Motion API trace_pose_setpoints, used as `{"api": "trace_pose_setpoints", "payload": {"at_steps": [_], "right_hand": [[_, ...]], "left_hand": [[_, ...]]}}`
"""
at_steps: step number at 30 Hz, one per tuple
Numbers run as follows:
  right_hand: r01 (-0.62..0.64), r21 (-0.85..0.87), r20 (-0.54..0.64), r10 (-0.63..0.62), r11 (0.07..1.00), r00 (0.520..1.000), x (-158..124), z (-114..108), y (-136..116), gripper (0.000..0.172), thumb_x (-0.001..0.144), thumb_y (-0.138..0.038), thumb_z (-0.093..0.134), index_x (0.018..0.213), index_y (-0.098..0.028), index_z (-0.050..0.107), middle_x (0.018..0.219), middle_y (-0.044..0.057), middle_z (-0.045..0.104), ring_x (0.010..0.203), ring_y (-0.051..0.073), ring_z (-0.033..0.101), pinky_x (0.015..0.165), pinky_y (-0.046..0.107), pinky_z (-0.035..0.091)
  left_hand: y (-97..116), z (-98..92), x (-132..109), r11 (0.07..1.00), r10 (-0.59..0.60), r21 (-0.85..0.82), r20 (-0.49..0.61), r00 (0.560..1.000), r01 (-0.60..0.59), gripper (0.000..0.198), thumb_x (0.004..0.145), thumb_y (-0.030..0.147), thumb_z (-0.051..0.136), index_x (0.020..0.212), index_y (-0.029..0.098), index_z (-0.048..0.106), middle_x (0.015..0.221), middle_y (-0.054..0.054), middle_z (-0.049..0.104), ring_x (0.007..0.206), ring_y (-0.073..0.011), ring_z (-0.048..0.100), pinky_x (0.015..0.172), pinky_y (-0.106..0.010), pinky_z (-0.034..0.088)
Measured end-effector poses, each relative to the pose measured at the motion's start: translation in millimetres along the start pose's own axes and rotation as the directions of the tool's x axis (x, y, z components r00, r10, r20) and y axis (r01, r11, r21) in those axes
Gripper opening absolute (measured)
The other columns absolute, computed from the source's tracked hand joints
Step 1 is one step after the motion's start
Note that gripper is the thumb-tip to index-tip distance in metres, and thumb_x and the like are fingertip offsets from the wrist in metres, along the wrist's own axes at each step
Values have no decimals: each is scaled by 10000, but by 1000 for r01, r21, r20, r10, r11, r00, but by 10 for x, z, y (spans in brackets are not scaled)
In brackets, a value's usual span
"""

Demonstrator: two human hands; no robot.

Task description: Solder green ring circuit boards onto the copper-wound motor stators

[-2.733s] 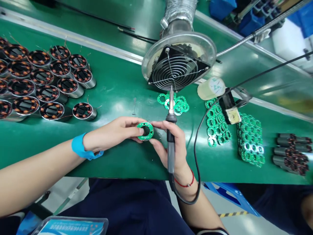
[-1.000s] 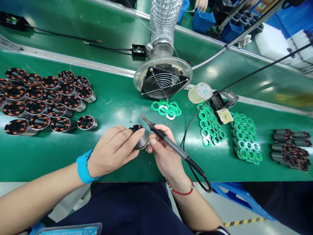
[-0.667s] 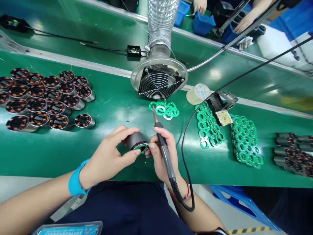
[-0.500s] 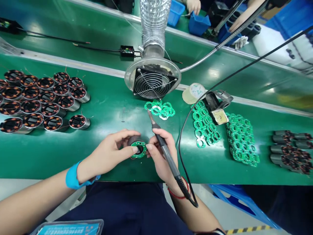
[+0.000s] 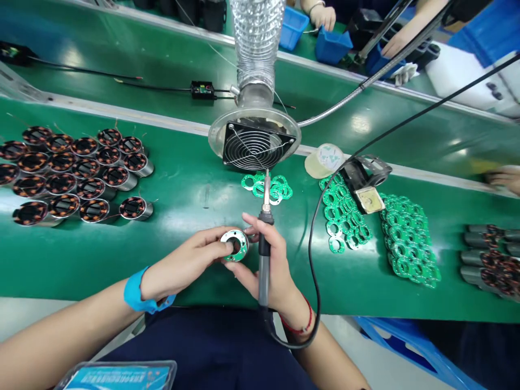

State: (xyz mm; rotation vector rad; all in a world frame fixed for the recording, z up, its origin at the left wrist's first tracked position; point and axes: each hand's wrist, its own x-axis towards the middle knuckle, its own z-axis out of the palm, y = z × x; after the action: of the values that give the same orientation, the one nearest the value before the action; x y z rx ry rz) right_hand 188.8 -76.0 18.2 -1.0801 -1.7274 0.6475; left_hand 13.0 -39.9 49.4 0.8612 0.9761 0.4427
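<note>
My left hand (image 5: 190,260) pinches a small motor stator capped with a green ring circuit board (image 5: 234,245), face up near the table's front edge. My right hand (image 5: 271,260) steadies the same part with its fingertips while gripping a soldering iron (image 5: 264,238), whose tip points away toward the fan. A blue band sits on my left wrist, a red cord on my right.
Several wound stators (image 5: 77,170) are grouped at the left. A fume fan with a foil duct (image 5: 255,142) stands behind loose green ring boards (image 5: 268,186). More ring boards (image 5: 382,227), a tape roll (image 5: 325,160) and an iron stand (image 5: 365,184) lie right; finished motors (image 5: 491,257) far right. Other people's hands work across the belt.
The part was turned over in both hands and now faces up again. The soldering iron swung from leaning left to pointing straight away from me.
</note>
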Motion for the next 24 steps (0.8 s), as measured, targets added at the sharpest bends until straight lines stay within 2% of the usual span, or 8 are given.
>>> {"api": "trace_pose_setpoints", "payload": {"at_steps": [4, 8, 10, 12, 14, 16, 20, 24], "right_hand": [[-63, 110, -8, 64, 992, 998, 80, -56, -41, 433, 977, -211, 586, 1373, -326, 454, 1100, 37, 736, 971, 189, 721, 906, 386, 587], [30, -88, -29, -33, 996, 999, 147, -42, -10, 334, 957, -136, 582, 1240, -308, 537, 878, -12, 729, 761, 163, 681, 744, 312, 561], [87, -228, 26, -83, 970, 996, 163, -5, 6, 276, 952, -137, 566, 1181, -291, 561, 841, -4, 704, 704, 166, 643, 662, 302, 522], [49, -266, 64, -33, 963, 997, 167, 43, -1, 267, 945, -130, 538, 1162, -283, 564, 850, 0, 683, 696, 162, 635, 644, 300, 508], [-129, -136, 64, 139, 982, 988, 168, 93, -29, 301, 943, -127, 508, 1197, -284, 533, 853, -18, 656, 666, 136, 639, 634, 282, 518], [-355, 116, 78, 348, 928, 934, 175, 126, -65, 320, 945, -148, 511, 1231, -289, 484, 821, -52, 622, 613, 104, 644, 614, 256, 536], [-509, 512, 190, 487, 692, 853, 212, 111, -108, 338, 916, -241, 630, 1209, -295, 470, 810, -72, 630, 669, 104, 701, 685, 267, 582], [-503, 538, 242, 448, 676, 861, 223, 67, -108, 407, 876, -236, 700, 1218, -308, 492, 799, -75, 615, 639, 78, 635, 616, 217, 530]], "left_hand": [[39, -94, -21, 997, -1, 78, 30, 1000, -2, 320, 864, 399, 606, 1036, 157, 725, 919, -52, 722, 804, -174, 622, 779, -307, 538], [24, -161, -62, 929, 124, 358, -59, 990, -95, 433, 851, 421, 585, 1172, 148, 686, 995, -72, 722, 825, -195, 640, 728, -318, 551], [-15, -185, -75, 752, 340, 630, -122, 932, -192, 431, 875, 372, 558, 1226, 142, 660, 944, -69, 701, 813, -201, 638, 733, -325, 544], [-61, -210, -79, 429, 594, 868, -65, 802, -248, 388, 907, 289, 524, 1238, 128, 647, 894, -71, 675, 795, -205, 630, 731, -323, 530], [-93, -235, -82, 118, 740, 959, 87, 667, -256, 352, 927, 214, 497, 1234, 114, 639, 871, -77, 669, 780, -208, 624, 729, -319, 519], [-95, -258, -93, -3, 770, 967, 165, 617, -256, 337, 932, 184, 490, 1226, 101, 632, 863, -78, 666, 769, -206, 620, 720, -311, 513], [-18, -291, -142, 350, 624, 899, -13, 782, -264, 363, 917, 262, 518, 1226, 111, 634, 861, -49, 646, 748, -177, 610, 690, -280, 517], [58, -287, -177, 700, 350, 682, -68, 934, -212, 397, 877, 368, 544, 1200, 173, 667, 931, -40, 679, 783, -177, 619, 714, -290, 523]]}}
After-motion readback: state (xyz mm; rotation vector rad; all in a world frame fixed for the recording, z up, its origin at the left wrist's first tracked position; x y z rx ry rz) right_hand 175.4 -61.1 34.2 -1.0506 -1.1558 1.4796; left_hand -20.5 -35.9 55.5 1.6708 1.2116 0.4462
